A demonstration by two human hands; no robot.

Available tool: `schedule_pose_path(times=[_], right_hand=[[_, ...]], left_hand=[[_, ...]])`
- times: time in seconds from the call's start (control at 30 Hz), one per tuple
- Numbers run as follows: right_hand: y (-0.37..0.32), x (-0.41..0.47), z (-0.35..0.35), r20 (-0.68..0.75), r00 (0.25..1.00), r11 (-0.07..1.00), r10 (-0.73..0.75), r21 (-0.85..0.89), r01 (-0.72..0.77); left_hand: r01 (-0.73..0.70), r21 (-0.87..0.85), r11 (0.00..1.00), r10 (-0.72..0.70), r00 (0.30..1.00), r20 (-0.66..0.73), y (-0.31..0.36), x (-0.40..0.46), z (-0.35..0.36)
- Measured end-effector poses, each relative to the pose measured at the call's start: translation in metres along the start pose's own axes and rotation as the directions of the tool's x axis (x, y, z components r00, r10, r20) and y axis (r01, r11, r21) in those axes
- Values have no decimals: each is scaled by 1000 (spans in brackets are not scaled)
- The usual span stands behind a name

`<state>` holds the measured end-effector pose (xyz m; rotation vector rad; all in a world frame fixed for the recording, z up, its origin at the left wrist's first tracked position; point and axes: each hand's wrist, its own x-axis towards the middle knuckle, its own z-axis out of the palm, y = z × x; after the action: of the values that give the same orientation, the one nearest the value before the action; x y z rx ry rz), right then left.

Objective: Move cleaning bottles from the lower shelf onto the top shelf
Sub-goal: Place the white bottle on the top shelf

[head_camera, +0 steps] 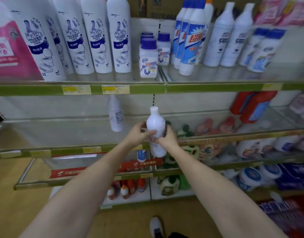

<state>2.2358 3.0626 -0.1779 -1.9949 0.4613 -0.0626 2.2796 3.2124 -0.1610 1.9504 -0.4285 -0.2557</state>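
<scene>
A white cleaning bottle [156, 124] is held upright in front of the lower shelf [44, 134], between both hands. My left hand [139, 134] grips its left side with the fingers across the label. My right hand [167, 137] curls round its right side. One more white bottle [115, 114] stands at the back of the lower shelf. Above, the top shelf [147, 88] holds a row of white Mr Muscle bottles [119, 35] on the left.
Small purple-capped jars [148, 59], blue-and-white bottles [190, 38] and plain white bottles [218, 36] fill the top shelf's middle and right. A pink pack [8, 48] stands at far left. Lower shelves carry tubs, red bottles and pink items. My shoe [156, 227] shows on the floor.
</scene>
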Motion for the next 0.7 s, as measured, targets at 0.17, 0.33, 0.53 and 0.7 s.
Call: schedule_pose_path(times=[0.17, 0.33, 0.53, 0.7], right_hand=[[31, -38, -36, -27, 1000, 998, 4, -67, -6], [47, -60, -63, 59, 998, 1000, 6, -18, -5], [70, -66, -113, 244, 969, 999, -38, 27, 33], [106, -70, -171, 349, 937, 999, 0, 45, -17]], left_hand=[[50, -218, 975, -17, 988, 151, 24, -9, 44], [81, -231, 970, -58, 993, 108, 49, -17, 84], [101, -206, 973, -117, 991, -70, 74, -12, 137], [167, -193, 967, -201, 965, -168, 94, -7, 199]])
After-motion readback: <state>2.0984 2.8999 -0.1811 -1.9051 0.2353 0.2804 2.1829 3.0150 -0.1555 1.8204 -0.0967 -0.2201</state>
